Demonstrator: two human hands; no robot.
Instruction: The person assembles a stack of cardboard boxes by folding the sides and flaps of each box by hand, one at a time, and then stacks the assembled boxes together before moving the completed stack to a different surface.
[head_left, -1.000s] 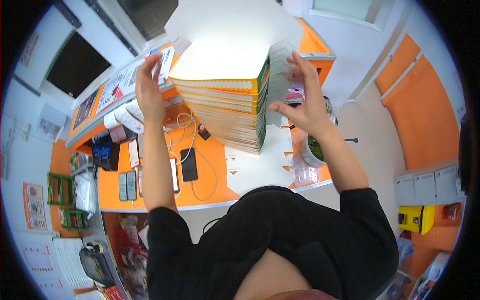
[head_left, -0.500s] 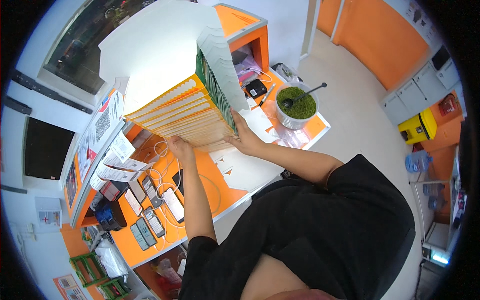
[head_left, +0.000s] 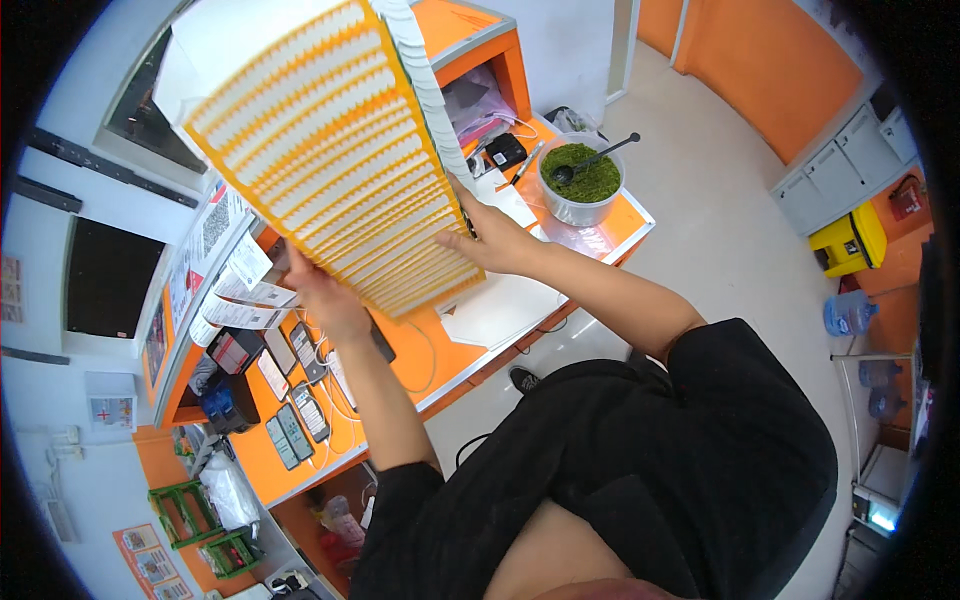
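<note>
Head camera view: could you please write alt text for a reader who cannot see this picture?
Seen from above, a person in black holds a thick stack of orange-and-white booklets between the left hand and right hand over an orange counter. On the counter lie a row of phones and a bowl of green powder with a spoon.

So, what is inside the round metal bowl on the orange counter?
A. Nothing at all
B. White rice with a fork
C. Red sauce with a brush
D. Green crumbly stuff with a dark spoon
D: the round metal bowl on the orange counter is filled with green crumbly material, and a dark spoon rests in it.
</note>
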